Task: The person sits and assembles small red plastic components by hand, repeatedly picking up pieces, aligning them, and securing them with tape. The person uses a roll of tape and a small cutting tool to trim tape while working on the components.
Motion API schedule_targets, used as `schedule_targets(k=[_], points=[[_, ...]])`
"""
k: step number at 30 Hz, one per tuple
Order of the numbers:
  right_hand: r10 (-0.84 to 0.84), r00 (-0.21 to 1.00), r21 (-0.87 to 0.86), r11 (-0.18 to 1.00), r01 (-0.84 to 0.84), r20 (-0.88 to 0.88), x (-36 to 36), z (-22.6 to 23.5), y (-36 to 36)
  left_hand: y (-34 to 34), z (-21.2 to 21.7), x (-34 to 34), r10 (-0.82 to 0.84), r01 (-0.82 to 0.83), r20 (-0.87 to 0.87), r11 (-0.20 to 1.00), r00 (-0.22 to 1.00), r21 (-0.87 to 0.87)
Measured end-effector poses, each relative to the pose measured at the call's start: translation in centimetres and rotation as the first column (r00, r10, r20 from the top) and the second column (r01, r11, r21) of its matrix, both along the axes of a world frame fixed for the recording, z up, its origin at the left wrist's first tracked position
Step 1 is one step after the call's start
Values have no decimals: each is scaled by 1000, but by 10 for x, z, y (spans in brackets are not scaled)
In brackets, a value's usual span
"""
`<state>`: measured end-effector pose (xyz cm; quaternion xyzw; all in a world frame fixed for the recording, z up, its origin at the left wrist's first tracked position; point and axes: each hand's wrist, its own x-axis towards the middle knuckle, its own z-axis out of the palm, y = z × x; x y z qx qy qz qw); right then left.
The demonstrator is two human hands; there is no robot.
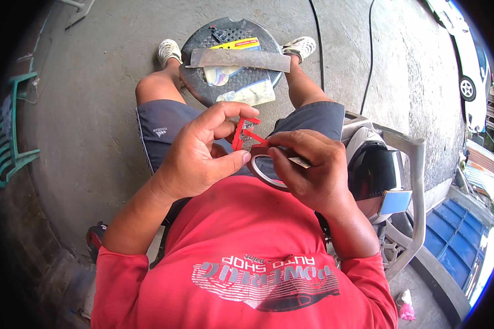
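My left hand [197, 151] is closed in a pinch on a small red frame-like piece [237, 137] with shiny bits inside it, held over my lap. A narrow roll of tape [254, 167] with a pale inner ring hangs from my right hand [315, 164], its thumb and fingers pressed on it. Between the two hands runs a short red strip [256, 138], one end at the right fingertips and the other touching or very near the red piece. My right fingers hide part of the roll.
Ahead, a round dark stool [195, 82] bears a grey strip [236, 58], a yellow package [244, 44], and clear packets [252, 93]. Black cables [318, 44] cross the concrete. A green chair [16, 137] is at left; a grey chair frame [417, 186] stands close at right.
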<state>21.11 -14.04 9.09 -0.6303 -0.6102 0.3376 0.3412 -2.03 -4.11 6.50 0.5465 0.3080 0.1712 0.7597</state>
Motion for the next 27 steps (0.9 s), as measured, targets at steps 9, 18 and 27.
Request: schedule_targets(k=[9,18,27], points=[[3,997,51,999,-7,80,-4,-2,-1,-3,-2,2,20,-20,19,1000,1000,-23],[74,985,67,994,-86,156,3,-2,1,-4,-1,3,41,-41,19,999,999,-12],[84,985,41,995,-91,152,4,-1,0,-5,-9,2,45,-51,45,990,998,133]])
